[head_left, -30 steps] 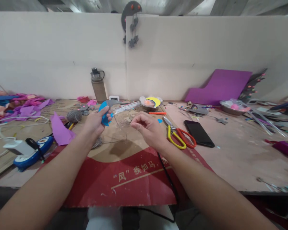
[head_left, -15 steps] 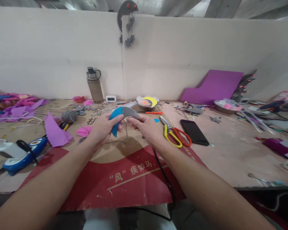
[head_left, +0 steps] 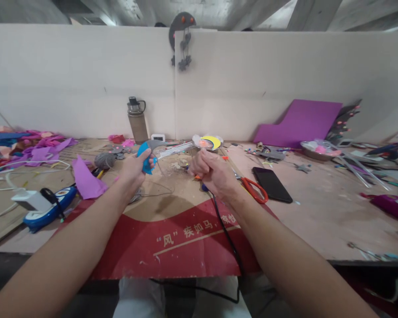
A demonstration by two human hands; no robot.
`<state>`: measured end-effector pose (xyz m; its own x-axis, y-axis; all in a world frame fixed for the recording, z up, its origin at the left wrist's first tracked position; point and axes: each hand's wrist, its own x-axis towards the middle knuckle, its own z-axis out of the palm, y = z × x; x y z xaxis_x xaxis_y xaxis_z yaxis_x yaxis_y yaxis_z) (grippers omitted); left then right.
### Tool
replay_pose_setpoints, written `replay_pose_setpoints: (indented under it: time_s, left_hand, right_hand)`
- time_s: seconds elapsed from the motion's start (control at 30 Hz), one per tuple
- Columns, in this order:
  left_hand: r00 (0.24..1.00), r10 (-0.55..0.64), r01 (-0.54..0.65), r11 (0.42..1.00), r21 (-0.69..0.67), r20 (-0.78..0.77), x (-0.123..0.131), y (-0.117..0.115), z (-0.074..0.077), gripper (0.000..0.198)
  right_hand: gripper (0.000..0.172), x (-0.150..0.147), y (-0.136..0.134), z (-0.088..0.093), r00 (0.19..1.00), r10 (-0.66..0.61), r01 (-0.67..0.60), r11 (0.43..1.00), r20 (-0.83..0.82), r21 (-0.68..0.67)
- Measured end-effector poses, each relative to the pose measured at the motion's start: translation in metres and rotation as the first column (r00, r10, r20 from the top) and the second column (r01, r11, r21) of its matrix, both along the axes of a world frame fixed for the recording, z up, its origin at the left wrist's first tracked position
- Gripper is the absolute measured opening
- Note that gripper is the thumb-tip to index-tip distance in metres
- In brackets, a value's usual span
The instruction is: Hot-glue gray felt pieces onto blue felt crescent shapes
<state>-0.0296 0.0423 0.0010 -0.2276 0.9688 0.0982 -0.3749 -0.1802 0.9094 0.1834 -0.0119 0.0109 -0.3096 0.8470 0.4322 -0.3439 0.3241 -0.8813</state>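
A crescent, part bright blue and part wrapped in grey [head_left: 157,144], is pinched in my left hand [head_left: 135,171], whose fingers are closed round its blue end. My right hand [head_left: 215,173] is curled shut to the right of it, apart from the crescent; whatever its fingers hold is hidden. A loose grey yarn strand [head_left: 164,193] curves over the cardboard below my left hand. Just under my right hand a black cable [head_left: 225,234] runs down towards the table edge, beside a small blue part [head_left: 204,187]. Red-handled scissors [head_left: 257,191] lie close to my right wrist, partly covered.
A phone [head_left: 272,184] lies right of the scissors. At the back are a bottle [head_left: 137,123], a dish with a yellow crescent [head_left: 212,142] and a purple sheet [head_left: 300,123]. Leftward are a yarn ball [head_left: 104,160], purple felt [head_left: 88,180] and a blue power strip [head_left: 49,210].
My hands have moved apart. My right hand has left the crescent and curled into a fist, while my left hand has tilted the crescent. The view has shifted slightly.
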Motion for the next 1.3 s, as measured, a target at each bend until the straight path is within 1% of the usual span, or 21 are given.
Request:
replay_pose_setpoints:
  time_s: [0.07,0.13,0.17,0.2,0.27,0.37,0.4,0.43,0.5,0.53,0.6,0.63,0.7,0.8,0.87,0.9,0.97,1.03,1.07,1.17,1.3]
  left_hand:
    - [0.997,-0.032,0.035,0.999,0.038,-0.069,0.004,-0.004,0.0,0.013]
    - [0.984,-0.063,0.078,0.993,0.084,-0.164,0.009,-0.01,0.0,0.015]
    - [0.974,-0.063,0.087,0.991,0.102,-0.219,0.012,-0.013,0.001,0.017]
    - [0.962,-0.062,0.095,0.989,0.112,-0.266,0.015,-0.016,0.002,0.018]
    - [0.943,-0.08,0.122,0.986,0.111,-0.323,0.02,-0.023,0.004,0.019]
    - [0.929,-0.195,0.229,0.971,0.074,-0.314,0.026,-0.03,0.006,0.022]
    - [0.921,-0.251,0.279,0.959,0.055,-0.298,0.028,-0.032,0.006,0.022]
    - [0.912,-0.302,0.324,0.945,0.036,-0.277,0.029,-0.032,0.006,0.023]
    - [0.903,-0.371,0.382,0.924,0.011,-0.216,0.029,-0.032,0.005,0.022]
    - [0.906,-0.383,0.39,0.921,0.007,-0.182,0.029,-0.03,0.004,0.021]
    - [0.924,-0.364,0.367,0.93,0.001,-0.114,0.026,-0.025,0.002,0.017]
    - [0.937,-0.337,0.338,0.941,-0.004,-0.091,0.023,-0.021,0.002,0.014]
    - [0.969,-0.236,0.235,0.972,-0.021,-0.075,0.018,-0.014,0.0,0.01]
    - [0.989,-0.085,0.085,0.996,0.0,-0.124,0.012,-0.007,-0.003,0.011]
    - [0.975,-0.036,0.045,0.998,0.034,-0.22,0.01,-0.007,-0.004,0.014]
    - [0.958,-0.033,0.051,0.997,0.057,-0.284,0.011,-0.009,-0.005,0.015]
    - [0.909,-0.053,0.105,0.989,0.103,-0.414,0.014,-0.014,-0.004,0.018]
    - [0.858,-0.08,0.168,0.977,0.13,-0.508,0.018,-0.021,-0.001,0.019]
    - [0.837,-0.099,0.196,0.973,0.126,-0.538,0.02,-0.025,0.0,0.02]
    - [0.775,-0.149,0.245,0.966,0.076,-0.614,0.025,-0.033,0.004,0.023]
    - [0.713,-0.189,0.305,0.951,0.056,-0.675,0.026,-0.034,0.004,0.025]
  right_hand:
    - [0.052,0.0,0.007,-0.006,0.975,-0.183,0.186,0.983,0.127,-0.009]
    - [0.04,-0.002,0.013,-0.013,0.915,-0.32,0.337,0.941,0.245,-0.029]
    - [0.032,-0.003,0.015,-0.016,0.899,-0.344,0.371,0.927,0.272,-0.053]
    - [0.029,-0.004,0.018,-0.018,0.896,-0.351,0.384,0.92,0.272,-0.082]
    - [0.034,-0.007,0.02,-0.021,0.915,-0.33,0.364,0.924,0.23,-0.121]
    - [0.051,-0.009,0.019,-0.021,0.936,-0.285,0.304,0.95,0.206,-0.066]
    - [0.051,-0.009,0.018,-0.02,0.937,-0.275,0.288,0.957,0.217,-0.032]
    - [0.044,-0.009,0.016,-0.019,0.932,-0.274,0.282,0.96,0.238,0.001]
    - [0.021,-0.008,0.013,-0.017,0.904,-0.319,0.316,0.947,0.284,0.059]
    - [0.018,-0.007,0.011,-0.016,0.889,-0.35,0.34,0.936,0.296,0.085]
    - [0.022,-0.005,0.01,-0.015,0.881,-0.394,0.377,0.919,0.264,0.115]
    - [0.021,-0.004,0.01,-0.014,0.891,-0.401,0.384,0.916,0.213,0.117]
    - [0.02,-0.001,0.012,-0.013,0.918,-0.39,0.382,0.919,0.076,0.102]
    - [0.018,0.004,0.017,-0.01,0.917,-0.377,0.387,0.92,-0.133,0.064]
    - [0.022,0.006,0.019,-0.009,0.899,-0.402,0.415,0.908,-0.172,0.048]
    - [0.028,0.007,0.02,-0.009,0.892,-0.429,0.439,0.897,-0.141,0.049]
    - [0.04,0.007,0.019,-0.011,0.871,-0.492,0.49,0.868,0.007,0.08]
    - [0.048,0.006,0.017,-0.013,0.816,-0.546,0.52,0.837,0.191,0.169]
    - [0.049,0.005,0.015,-0.013,0.778,-0.569,0.523,0.821,0.267,0.228]
    - [0.045,0.003,0.012,-0.015,0.658,-0.63,0.496,0.774,0.412,0.393]
    - [0.037,0.003,0.013,-0.016,0.534,-0.681,0.431,0.73,0.502,0.531]
